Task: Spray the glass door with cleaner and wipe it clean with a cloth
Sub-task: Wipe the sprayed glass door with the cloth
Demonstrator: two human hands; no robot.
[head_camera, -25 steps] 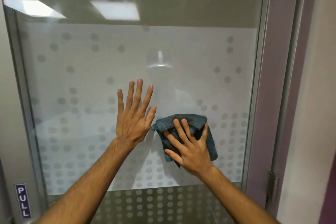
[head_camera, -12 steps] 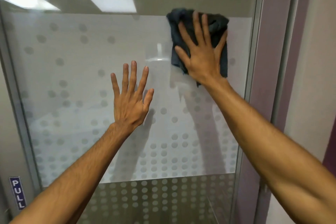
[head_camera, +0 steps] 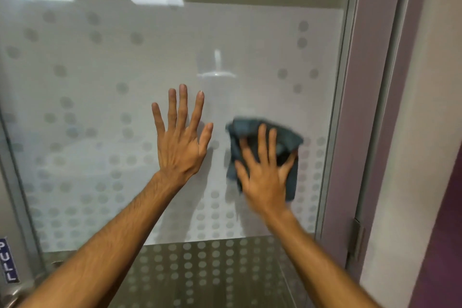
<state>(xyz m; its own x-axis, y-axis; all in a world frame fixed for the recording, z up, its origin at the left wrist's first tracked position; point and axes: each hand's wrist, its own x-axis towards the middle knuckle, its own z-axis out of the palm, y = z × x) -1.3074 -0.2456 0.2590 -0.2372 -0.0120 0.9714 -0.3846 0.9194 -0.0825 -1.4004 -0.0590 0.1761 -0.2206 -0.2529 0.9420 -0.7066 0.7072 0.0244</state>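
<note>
Since half a second ago my right hand has come down from the top of the frosted band, and the cloth came with it. Now the right fingers are spread and press the dark cloth flat on the glass door; this hand is blurred. My left hand stays flat on the glass just left of the cloth, apart from it, its fingers released and pointing up, holding nothing. To the right of the cloth stands the door frame, with a hinge lower down. Far left of my fingers, low, is a blue PULL label.
</note>
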